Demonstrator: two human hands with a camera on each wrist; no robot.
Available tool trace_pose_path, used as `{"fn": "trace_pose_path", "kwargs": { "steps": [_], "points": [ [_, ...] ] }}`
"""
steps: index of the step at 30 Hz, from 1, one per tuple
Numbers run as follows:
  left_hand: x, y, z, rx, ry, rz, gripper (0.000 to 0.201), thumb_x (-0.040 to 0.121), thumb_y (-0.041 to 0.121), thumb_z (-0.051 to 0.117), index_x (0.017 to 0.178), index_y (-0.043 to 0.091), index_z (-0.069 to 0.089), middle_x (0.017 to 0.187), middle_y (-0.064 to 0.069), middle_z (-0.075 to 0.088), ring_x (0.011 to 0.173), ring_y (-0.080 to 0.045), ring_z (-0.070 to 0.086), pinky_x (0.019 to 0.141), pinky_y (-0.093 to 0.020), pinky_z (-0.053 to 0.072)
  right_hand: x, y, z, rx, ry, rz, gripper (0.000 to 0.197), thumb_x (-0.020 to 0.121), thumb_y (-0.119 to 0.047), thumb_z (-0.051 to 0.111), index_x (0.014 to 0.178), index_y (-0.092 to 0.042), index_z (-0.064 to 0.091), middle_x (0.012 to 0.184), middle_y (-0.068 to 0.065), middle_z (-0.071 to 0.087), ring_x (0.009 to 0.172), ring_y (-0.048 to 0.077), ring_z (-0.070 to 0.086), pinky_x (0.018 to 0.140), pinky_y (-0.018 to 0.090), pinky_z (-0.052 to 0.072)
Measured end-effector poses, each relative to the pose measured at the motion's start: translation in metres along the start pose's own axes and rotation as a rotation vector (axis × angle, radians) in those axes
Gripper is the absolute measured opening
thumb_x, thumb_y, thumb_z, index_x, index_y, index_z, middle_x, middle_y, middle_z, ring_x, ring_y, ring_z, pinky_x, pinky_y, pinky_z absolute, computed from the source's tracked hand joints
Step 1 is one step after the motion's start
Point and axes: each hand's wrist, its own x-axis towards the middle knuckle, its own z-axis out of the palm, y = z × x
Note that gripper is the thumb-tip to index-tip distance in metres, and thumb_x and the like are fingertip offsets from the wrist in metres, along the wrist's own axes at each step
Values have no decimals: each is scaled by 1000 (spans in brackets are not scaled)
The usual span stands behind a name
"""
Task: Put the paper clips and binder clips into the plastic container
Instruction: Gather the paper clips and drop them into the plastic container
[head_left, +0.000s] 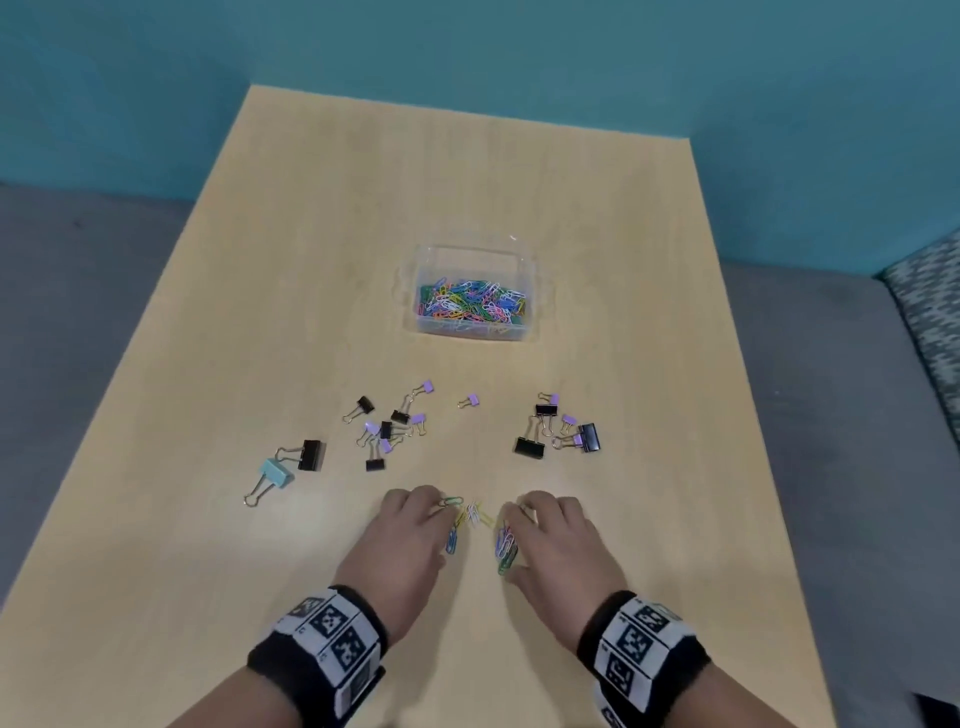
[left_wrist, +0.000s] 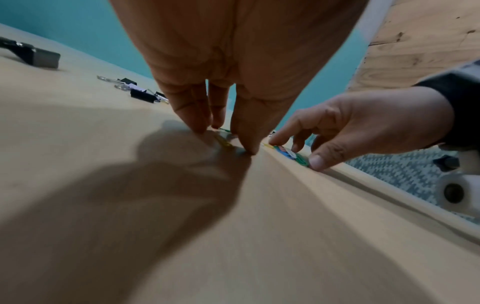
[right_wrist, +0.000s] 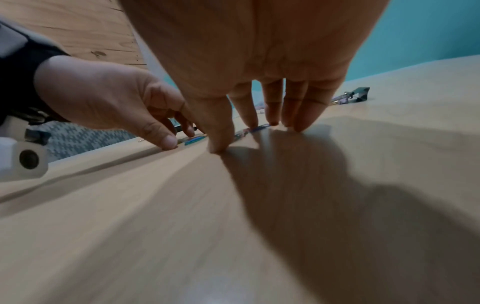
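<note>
Both hands down on the table (head_left: 519, 182) near its front edge, fingertips on the wood, raking a small loose pile of paper clips (head_left: 475, 514) between them. Left hand (head_left: 410, 535): fingers fairly straight, tips pressed to the table on the clips, nothing clamped; a green clip (head_left: 451, 502) sticks out at its fingertips and a blue one (head_left: 453, 543) lies by the thumb. Right hand (head_left: 558, 540): same posture, fingers spread and extended, thumb tip on the wood, a bunch of green/blue/pink clips (head_left: 506, 548) against its inner edge. Neither hand is closed round anything as far as I can tell. Loose clip count: roughly ten, too tangled and partly hidden to count exactly.

Left wrist view: left fingers (left_wrist: 192, 111) touching down on a yellow clip, right hand (left_wrist: 363, 125) opposite with blue and green clips under it. Right wrist view: right fingers (right_wrist: 306, 115) flat-tipped on the table, left hand (right_wrist: 109, 102) opposite.

Plastic container (head_left: 475, 293): clear, open, mid-table toward the back edge, well apart from the hands, already holding a layer of coloured paper clips, far too many to count.

Binder clips, all still on the table between container and hands:
- left group (head_left: 387, 428): about 9, mixed black and purple
- one lone purple clip (head_left: 470, 401) in the middle
- right group (head_left: 563, 426): about 7, black and purple
- toward the left edge: 1 large black clip (head_left: 310, 455), 1 pale blue clip (head_left: 272, 475), touching

Roughly 19 in total; small ones overlap.
</note>
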Motion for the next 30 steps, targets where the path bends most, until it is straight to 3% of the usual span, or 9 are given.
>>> {"fn": "trace_pose_path", "kwargs": {
  "steps": [2,4,7,9,12,15,21,25,30],
  "points": [
    [-3,3,2,-31,16,-40,42,62,11,78,99,20,63,106,3,52,88,-20,49,71,-29,52,1,-4,5,34,20,-14,45,71,-29,72,111,-22,52,111,0,49,94,26,46,76,37,50],
    [-8,5,4,-156,35,-157,41,71,14,73,109,20,60,110,3,48,95,-20,46,79,-29,47,-3,-7,5,96,28,-12,37,75,-24,69,108,-20,54,108,0,47,93,25,44,79,36,49],
    [-16,9,6,-337,62,-349,59,77,25,71,131,23,46,111,4,40,102,-19,43,89,-30,43,-10,-12,3,251,0,86,55,83,-27,64,132,-26,38,118,-2,38,104,20,36,86,27,40],
    [-14,15,9,-369,74,-360,69,77,26,71,138,23,40,111,4,39,104,-19,43,90,-30,43,-9,-20,2,290,17,122,63,83,-25,64,136,-28,30,118,-3,34,105,19,35,84,26,39],
    [-3,23,12,-345,75,-316,67,80,18,68,140,23,39,112,3,39,105,-17,41,89,-25,40,2,-32,4,328,41,143,55,83,-17,62,130,-27,36,112,-3,33,102,19,36,81,27,41],
    [9,26,14,-291,86,-292,53,81,10,62,131,23,49,107,2,40,99,-17,42,82,-23,40,16,-36,4,342,57,157,39,85,-11,57,121,-23,46,108,-1,35,100,20,38,83,28,42],
    [28,30,11,-228,111,-259,18,80,7,51,90,16,62,91,-1,43,82,-21,45,65,-26,34,34,-39,-1,290,49,159,22,84,-2,43,99,-15,51,103,6,42,86,22,37,69,32,37],
    [33,29,9,-225,109,-301,13,81,7,50,84,15,59,87,-2,44,73,-21,45,61,-28,32,38,-37,-2,267,39,150,21,83,0,42,94,-15,51,99,7,43,84,24,41,68,34,39],
    [39,32,3,-189,45,-353,12,83,7,47,84,18,53,84,1,42,71,-20,42,60,-29,31,38,-36,-11,251,8,147,19,83,0,40,88,-16,49,94,6,40,79,22,37,66,31,31]
  ]
}}
